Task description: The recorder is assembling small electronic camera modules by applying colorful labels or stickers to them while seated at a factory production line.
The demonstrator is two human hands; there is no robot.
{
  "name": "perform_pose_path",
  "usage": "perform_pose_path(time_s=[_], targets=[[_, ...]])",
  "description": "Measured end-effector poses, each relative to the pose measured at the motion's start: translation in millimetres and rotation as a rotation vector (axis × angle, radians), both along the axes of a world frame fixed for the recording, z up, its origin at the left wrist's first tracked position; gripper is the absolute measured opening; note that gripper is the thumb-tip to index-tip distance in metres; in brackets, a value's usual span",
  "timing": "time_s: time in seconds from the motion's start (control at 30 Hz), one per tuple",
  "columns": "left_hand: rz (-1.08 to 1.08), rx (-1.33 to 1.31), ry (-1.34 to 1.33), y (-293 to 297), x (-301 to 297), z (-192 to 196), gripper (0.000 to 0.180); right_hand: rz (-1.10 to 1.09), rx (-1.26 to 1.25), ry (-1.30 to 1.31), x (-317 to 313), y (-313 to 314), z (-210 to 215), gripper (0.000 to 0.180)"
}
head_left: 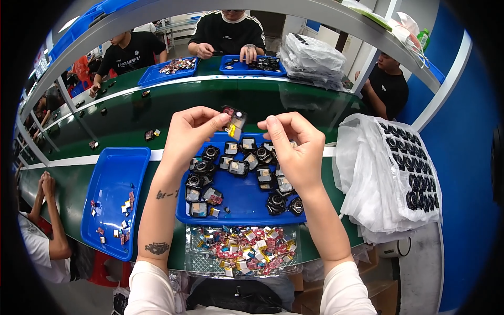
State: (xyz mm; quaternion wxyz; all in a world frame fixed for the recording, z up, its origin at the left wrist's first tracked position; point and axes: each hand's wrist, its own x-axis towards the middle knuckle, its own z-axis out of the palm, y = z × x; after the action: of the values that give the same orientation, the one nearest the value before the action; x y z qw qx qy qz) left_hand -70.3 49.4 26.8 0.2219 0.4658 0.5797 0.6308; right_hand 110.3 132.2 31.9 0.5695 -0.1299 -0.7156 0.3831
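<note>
Above the belt, my left hand [193,135] pinches a small square smartwatch case [235,125] with red and yellow parts showing inside it. My right hand [300,148] is raised just right of it, apart from the case. Its thumb and forefinger are pressed together, and whatever may be between them is too small to make out. Below both hands lies a blue tray [231,197] holding several dark watch cases, some with silvery insides facing up. Nearest my body, a clear plastic tray [196,257] carries a heap of small red boards and silver batteries.
A second blue tray [113,181] with a few loose parts stands at left. White padded sheets [362,173] of black watch parts are stacked at right. Past the green conveyor belt [283,102] co-workers handle parts. A metal frame bar [173,13] crosses overhead.
</note>
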Motion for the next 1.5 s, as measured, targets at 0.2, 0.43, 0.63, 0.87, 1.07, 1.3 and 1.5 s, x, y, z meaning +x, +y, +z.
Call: perform_pose_path(time_s=[0.2,0.43,0.63,0.87,1.07,1.3,1.5], targets=[[0.327,-0.454,0.363,89,-91,-65,0.033,0.282,0.015,-0.107,20,-5,10,0.014],[0.319,-0.997,0.569,134,-123,-100,0.052,0.701,0.302,-0.514,17,-12,9,0.011],[0.136,-0.352,0.702,53,-52,-51,0.028,0.816,0.390,-0.810,16,-20,2,0.011],[-0.191,-0.270,0.819,-83,9,-50,0.015,0.898,0.334,-1.106,8,-34,-1,0.015],[-0.248,-0.277,1.120,-69,7,-75,0.013,0.712,0.412,-0.913,10,-22,2,0.022],[-0.229,-0.114,0.455,-50,15,-35,0.010,0.435,0.368,-0.661,9,-1,0,0.031],[-0.284,0.017,-0.143,-24,22,6,0.031,0.552,-0.189,-0.393,14,3,7,0.021]])
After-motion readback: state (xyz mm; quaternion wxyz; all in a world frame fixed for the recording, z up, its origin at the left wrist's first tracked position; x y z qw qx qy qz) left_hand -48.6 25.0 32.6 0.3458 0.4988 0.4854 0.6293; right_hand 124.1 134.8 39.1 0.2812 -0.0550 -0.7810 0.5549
